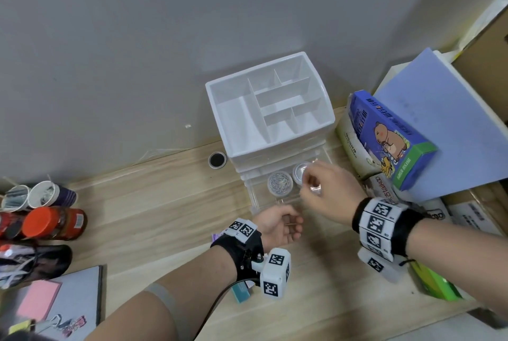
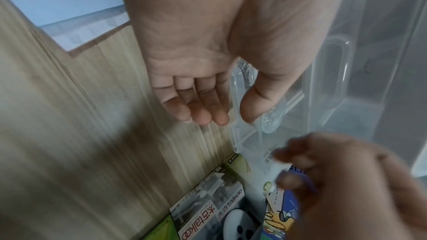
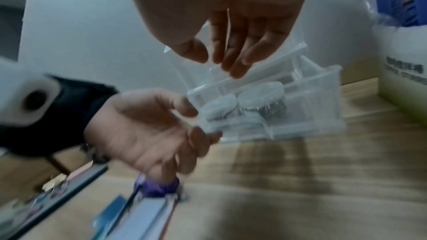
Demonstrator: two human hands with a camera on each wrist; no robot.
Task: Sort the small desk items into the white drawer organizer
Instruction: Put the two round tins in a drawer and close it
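A light wooden desk (image 1: 170,198) stands against a grey wall. On it sit the white drawer organizer (image 1: 270,110), two paper cups (image 1: 41,195) and a red-lidded jar (image 1: 52,224) lying at the left, a grey notebook (image 1: 74,299), and boxes (image 1: 395,137) stacked at the right.

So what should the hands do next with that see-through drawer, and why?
Probably the right hand should draw back, then the left hand can push the clear plastic drawer shut. It stands pulled out, two round clear tubs already sit inside, and the left fingers are at its front edge.
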